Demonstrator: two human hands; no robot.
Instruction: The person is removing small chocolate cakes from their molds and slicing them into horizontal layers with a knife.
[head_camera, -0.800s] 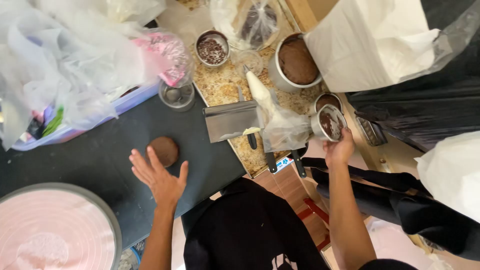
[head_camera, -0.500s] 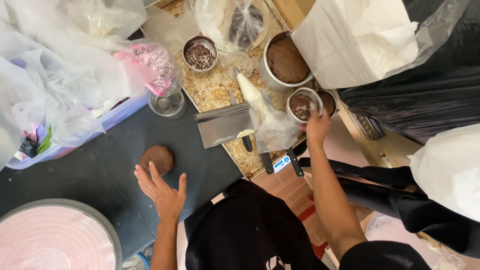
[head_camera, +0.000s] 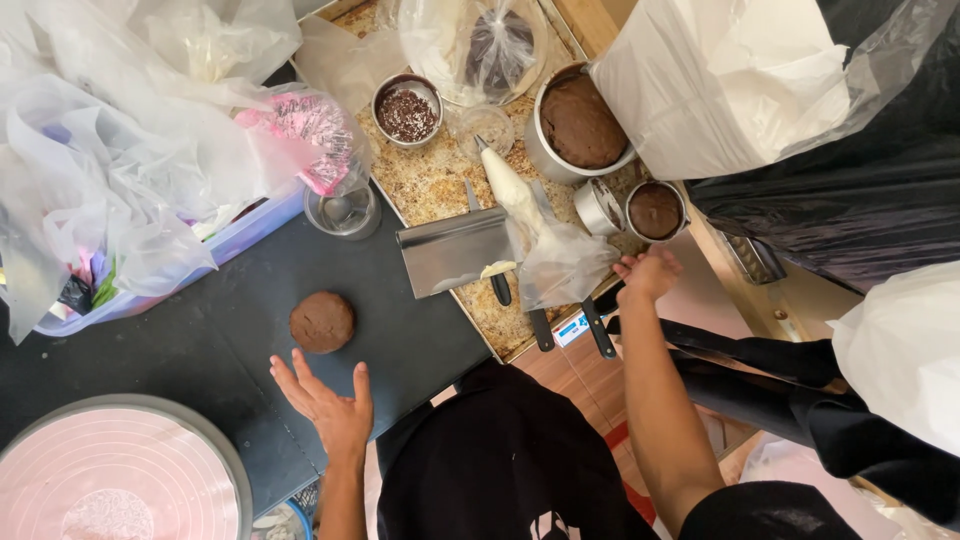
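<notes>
L hand (head_camera: 335, 405) open, flat over bench (head_camera: 150, 330) just below choc cake round (head_camera: 322, 322); R hand (head_camera: 648, 272) empty, fingers loosely apart, right of it, near small tin (head_camera: 655, 210). Lift round w/ flat palm.

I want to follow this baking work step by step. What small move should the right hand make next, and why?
Probably the right hand should close on the small metal cup of brown filling. It hovers open just below that cup, holding nothing. The left hand is also open and empty, near the round brown cake piece on the dark board, so filling seems needed there.
</notes>
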